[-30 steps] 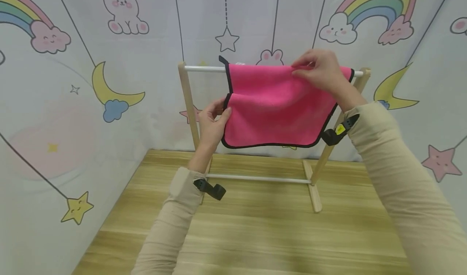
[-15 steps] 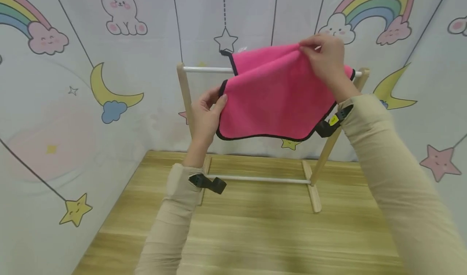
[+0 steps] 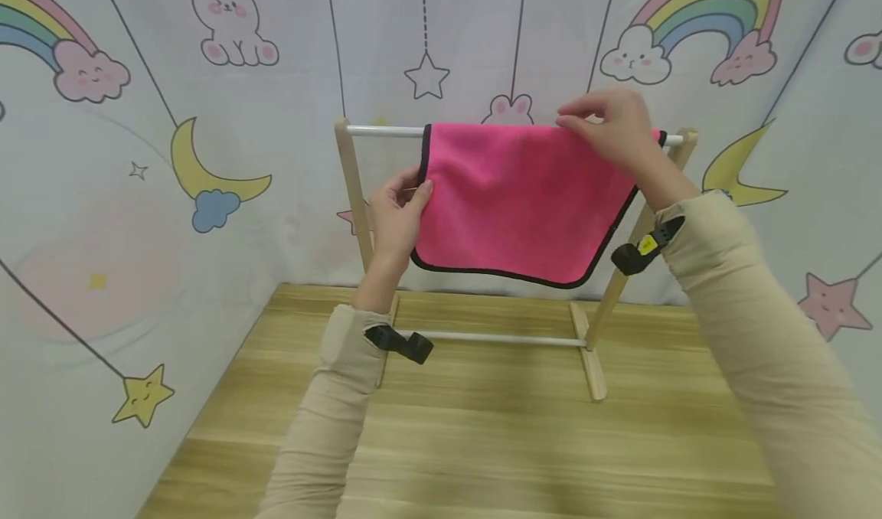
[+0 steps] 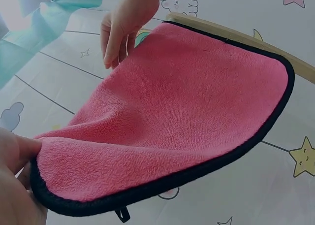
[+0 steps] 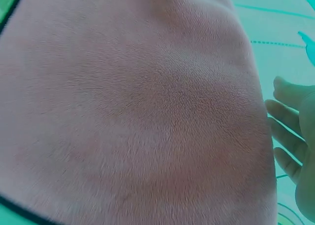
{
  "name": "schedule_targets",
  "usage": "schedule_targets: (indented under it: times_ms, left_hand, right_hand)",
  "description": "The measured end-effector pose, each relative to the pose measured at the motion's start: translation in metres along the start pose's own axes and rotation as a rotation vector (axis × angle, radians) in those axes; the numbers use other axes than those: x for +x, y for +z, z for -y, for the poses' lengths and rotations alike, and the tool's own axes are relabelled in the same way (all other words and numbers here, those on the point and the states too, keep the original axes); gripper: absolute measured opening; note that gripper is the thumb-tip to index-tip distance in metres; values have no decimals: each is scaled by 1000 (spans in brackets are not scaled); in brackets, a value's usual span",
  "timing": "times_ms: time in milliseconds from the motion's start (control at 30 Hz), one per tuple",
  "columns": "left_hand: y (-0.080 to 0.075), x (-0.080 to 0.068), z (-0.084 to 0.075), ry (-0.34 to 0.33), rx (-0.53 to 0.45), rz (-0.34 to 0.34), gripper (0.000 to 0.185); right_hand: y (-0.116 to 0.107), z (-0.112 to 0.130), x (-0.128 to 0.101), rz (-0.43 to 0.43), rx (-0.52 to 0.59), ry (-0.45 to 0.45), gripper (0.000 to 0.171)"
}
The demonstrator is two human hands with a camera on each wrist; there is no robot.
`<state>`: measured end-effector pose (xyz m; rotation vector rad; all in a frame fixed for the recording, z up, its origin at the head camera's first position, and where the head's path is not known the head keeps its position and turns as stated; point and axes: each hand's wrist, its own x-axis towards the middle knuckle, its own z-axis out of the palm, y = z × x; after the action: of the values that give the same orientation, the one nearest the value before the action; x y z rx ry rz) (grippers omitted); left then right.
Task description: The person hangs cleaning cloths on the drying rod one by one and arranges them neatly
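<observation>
So I'm standing over the wooden floor [image 3: 482,442] with both arms out, and my left hand [image 3: 400,224] is pinching the lower left corner of the pink towel [image 3: 517,197], thumb on the front face and fingers curled in behind the black trim. The towel is hanging draped over the white top rod [image 3: 382,130] of the little wooden rack [image 3: 354,197], pushed toward the right end of it. My right hand [image 3: 613,128] is up at the rod, pinching the fold along the top edge near the right post. Honestly the thing I'm worrying about is the towel sliding off: the fleece looks slick and the rod looks smooth, so if I'm tugging the corner down harder than I'm holding the top, the whole thing could slip forward into a heap. It's also sitting crooked, bottom hem lower on the right, so uneven weight could drag it that way. And the rack looks light; pulling toward me could tip it. Behind it all there's just the cartoon backdrop [image 3: 227,14] with bunnies and rainbows.
</observation>
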<state>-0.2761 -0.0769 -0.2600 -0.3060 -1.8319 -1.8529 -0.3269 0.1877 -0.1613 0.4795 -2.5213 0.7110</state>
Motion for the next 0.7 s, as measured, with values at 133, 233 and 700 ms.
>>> schedule_targets:
  times_ms: [133, 233, 700]
  left_hand:
    - [1, -1, 1, -6, -12, 4, 28]
    - [1, -1, 1, -8, -11, 6, 28]
    - [-1, -1, 3, -30, 22, 27, 30]
  right_hand:
    - [-2, -8, -18, -71, 15, -127, 26]
    - [-4, -15, -35, -122, 22, -200, 25]
    - [23, -81, -122, -364, 182, -20, 30]
